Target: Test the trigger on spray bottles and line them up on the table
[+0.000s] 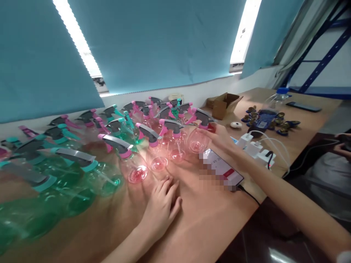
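Note:
Several clear pink and green spray bottles with grey triggers stand packed on the wooden table (pixel 203 226). My left hand (pixel 161 204) lies flat on the table, fingers stretched toward a pink spray bottle (pixel 130 160). My right hand (pixel 219 138) reaches to the rightmost pink spray bottle (pixel 199 133) and its fingers curl round the bottle's side. A phone (pixel 223 170) on a cable lies just under my right forearm.
White chargers and a power strip (pixel 256 148) with cables sit to the right. Behind them stand a water bottle (pixel 270 111), small dark caps (pixel 283 126), a cardboard box (pixel 225 104) and a black phone (pixel 303 106). Another person's hand (pixel 342 146) shows at the right edge.

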Tool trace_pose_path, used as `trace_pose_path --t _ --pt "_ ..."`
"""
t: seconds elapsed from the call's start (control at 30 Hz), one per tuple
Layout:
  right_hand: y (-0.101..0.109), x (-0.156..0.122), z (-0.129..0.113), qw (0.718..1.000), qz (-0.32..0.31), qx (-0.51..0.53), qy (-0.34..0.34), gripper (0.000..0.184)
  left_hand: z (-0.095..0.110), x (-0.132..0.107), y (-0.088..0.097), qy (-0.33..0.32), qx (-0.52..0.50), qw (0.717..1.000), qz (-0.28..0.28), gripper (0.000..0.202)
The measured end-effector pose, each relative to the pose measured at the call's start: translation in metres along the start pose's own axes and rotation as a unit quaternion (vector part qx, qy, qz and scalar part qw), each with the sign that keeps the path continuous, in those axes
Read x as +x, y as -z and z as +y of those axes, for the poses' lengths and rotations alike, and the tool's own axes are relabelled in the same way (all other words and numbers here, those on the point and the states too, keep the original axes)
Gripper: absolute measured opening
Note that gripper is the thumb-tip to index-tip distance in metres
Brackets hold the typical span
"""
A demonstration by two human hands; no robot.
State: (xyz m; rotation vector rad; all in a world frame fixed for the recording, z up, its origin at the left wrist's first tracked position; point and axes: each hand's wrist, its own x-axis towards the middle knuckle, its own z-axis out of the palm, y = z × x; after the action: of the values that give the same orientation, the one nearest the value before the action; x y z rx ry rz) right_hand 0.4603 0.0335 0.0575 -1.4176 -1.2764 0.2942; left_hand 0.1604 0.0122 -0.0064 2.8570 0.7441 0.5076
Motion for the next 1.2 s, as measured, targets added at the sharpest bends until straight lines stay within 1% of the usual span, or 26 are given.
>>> trace_pose_path --t 0.13,0.23,0.47,0.63,0.73,0.83,0.93,0.97,1.03,1.1,1.13,1.2 --pt "-0.007 0.012 0.019 0.999 -0.03 -0.009 0.007 0.037 0.001 0.014 -0.008 -0.005 -0.008 1.0 -0.007 0.035" --pt "-0.01 0.015 0.024 0.998 -0.052 -0.024 0.007 0.039 0.0 0.021 -0.013 -0.005 -0.012 1.0 -0.009 0.036" --pt "-0.013 0.021 0.02 0.995 -0.083 -0.051 0.009 0.038 0.0 0.032 -0.017 -0.01 -0.013 1.0 -0.018 0.037" --pt "-0.013 0.02 0.018 0.995 -0.083 -0.062 0.001 0.036 -0.001 0.038 -0.019 -0.011 -0.018 0.999 -0.026 0.039" --pt "-0.012 0.014 0.02 0.996 -0.069 -0.063 -0.007 0.039 -0.002 0.042 -0.021 -0.011 -0.02 0.999 -0.028 0.039" --pt "-0.007 0.0 0.02 0.997 -0.039 -0.064 -0.017 0.047 -0.004 0.044 -0.021 -0.012 -0.018 0.999 -0.029 0.039" --pt "-0.002 -0.024 0.012 0.996 0.006 -0.075 -0.038 0.051 -0.004 0.044 -0.021 -0.015 -0.015 0.999 -0.029 0.039" --pt "-0.002 -0.035 0.007 0.996 0.018 -0.078 -0.045 0.051 -0.005 0.044 -0.021 -0.016 -0.015 0.999 -0.028 0.039" --pt "-0.004 -0.058 -0.005 0.995 0.021 -0.078 -0.053 0.043 -0.004 0.044 -0.021 -0.02 -0.016 0.999 -0.027 0.039" --pt "-0.011 -0.081 -0.017 0.996 -0.002 -0.07 -0.061 0.034 -0.004 0.042 -0.019 -0.025 -0.02 0.999 -0.026 0.039" --pt "-0.016 -0.09 -0.023 0.995 -0.022 -0.067 -0.069 0.03 -0.004 0.04 -0.018 -0.027 -0.022 0.999 -0.025 0.039" --pt "-0.029 -0.106 -0.034 0.994 -0.079 -0.059 -0.052 0.026 -0.005 0.032 -0.015 -0.03 -0.026 0.999 -0.021 0.039"
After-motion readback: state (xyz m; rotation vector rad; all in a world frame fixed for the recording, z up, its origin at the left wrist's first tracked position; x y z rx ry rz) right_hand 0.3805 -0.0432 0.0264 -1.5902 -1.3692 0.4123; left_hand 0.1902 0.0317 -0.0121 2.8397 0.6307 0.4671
